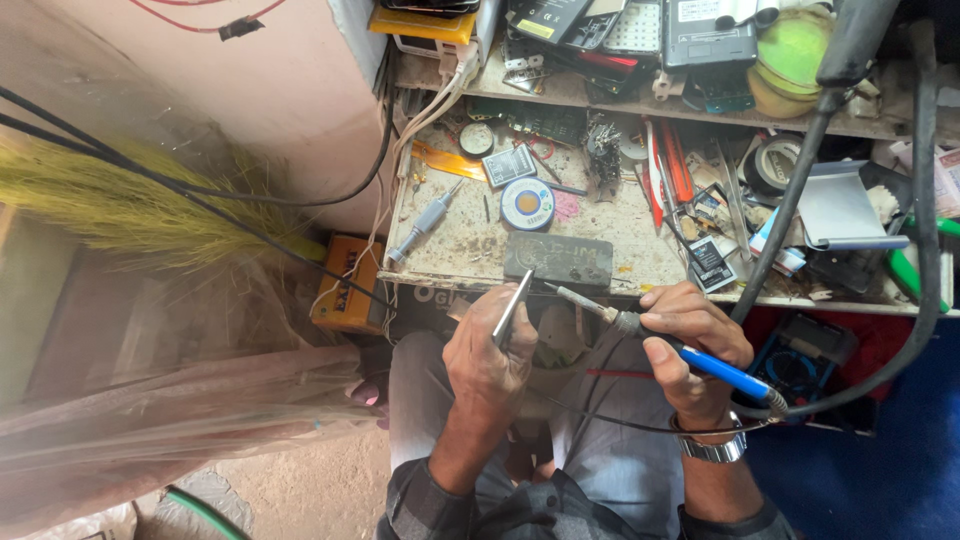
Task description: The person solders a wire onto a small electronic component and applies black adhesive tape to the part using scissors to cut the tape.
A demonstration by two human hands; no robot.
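Over the lap, two hands, left hand (487, 350) gripping one tweezers (513, 308), right hand (690, 345) gripping one soldering iron (660, 340)

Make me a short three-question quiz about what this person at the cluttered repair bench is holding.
1. True or false: the right hand holds a blue-handled soldering iron.
2. What does the left hand hold: (a) a hammer, (b) a thin flat metal piece, (c) a cup?
3. What does the iron's tip point towards?

Key: 1 true. 2 b. 3 The top of the metal piece, just before the dark block at the workbench edge.
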